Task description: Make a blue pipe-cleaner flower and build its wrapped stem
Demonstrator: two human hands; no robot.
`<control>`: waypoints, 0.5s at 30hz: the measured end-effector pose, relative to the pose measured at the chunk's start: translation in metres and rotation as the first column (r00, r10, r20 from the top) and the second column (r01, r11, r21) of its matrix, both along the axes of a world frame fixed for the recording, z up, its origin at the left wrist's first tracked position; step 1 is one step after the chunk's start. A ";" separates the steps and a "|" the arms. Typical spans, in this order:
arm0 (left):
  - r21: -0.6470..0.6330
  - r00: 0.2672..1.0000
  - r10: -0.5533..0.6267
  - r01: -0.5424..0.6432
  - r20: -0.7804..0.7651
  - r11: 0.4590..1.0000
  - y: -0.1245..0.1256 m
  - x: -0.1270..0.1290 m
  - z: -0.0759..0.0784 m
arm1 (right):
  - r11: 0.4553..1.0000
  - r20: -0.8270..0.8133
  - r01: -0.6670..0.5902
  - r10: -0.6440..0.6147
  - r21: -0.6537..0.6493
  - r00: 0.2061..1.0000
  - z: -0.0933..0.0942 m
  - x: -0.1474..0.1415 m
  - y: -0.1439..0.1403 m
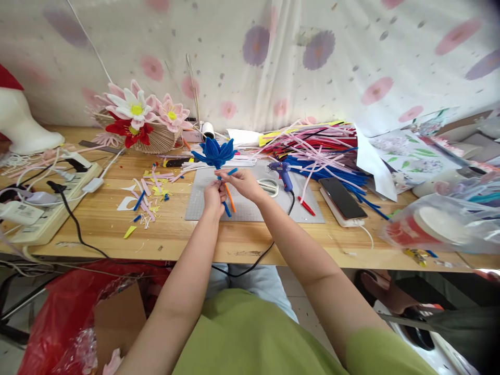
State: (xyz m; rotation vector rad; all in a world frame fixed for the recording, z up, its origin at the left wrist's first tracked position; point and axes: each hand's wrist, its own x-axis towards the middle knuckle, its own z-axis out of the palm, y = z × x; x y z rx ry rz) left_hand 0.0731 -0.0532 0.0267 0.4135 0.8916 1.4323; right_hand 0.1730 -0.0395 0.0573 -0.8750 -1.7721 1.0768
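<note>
A blue flower (215, 152) of fuzzy pipe cleaners stands upright above the grey cutting mat (203, 188). My left hand (213, 198) is closed around its stem just under the petals. Beside it, my right hand (242, 183) pinches a blue pipe cleaner (233, 171) against the stem, and a short end pokes out above the fingers. Below my hands an orange stem piece (229, 198) and a blue end (227, 209) stick out downward. My fingers hide how the pieces join.
Right of my hands lie scissors (275, 186), a blue glue gun (282, 174), a red pen (307, 206) and a phone (342, 198). Pipe cleaners (312, 140) are piled behind. Scraps (150, 195), a power strip (58, 205) and finished flowers (136, 114) are to the left.
</note>
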 end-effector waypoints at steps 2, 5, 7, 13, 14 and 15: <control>-0.003 0.992 -0.021 0.022 0.125 1.000 0.002 -0.004 0.003 | 0.990 -0.190 -0.026 -0.001 -0.142 0.982 -0.007 0.008 -0.001; 0.046 0.945 -0.101 0.091 0.311 0.995 0.000 -0.006 0.008 | 0.899 -0.423 -0.064 -0.141 -0.434 0.895 -0.021 0.018 0.000; 0.088 0.914 -0.156 0.133 0.374 0.987 -0.005 -0.004 0.009 | 0.778 -0.497 -0.124 -0.262 -0.616 0.827 -0.030 0.019 0.002; 0.179 0.922 -0.126 0.063 0.366 0.982 -0.027 0.016 0.011 | 0.554 -0.499 -0.290 -0.271 -0.780 0.823 -0.043 0.001 0.010; 0.174 0.934 -0.106 0.048 0.342 0.984 -0.029 0.018 0.012 | 0.569 -0.490 -0.303 -0.207 -0.764 0.846 -0.043 -0.003 0.011; 0.167 0.944 -0.091 0.038 0.319 0.985 -0.030 0.019 0.012 | 0.606 -0.482 -0.304 -0.151 -0.735 0.863 -0.044 -0.006 0.011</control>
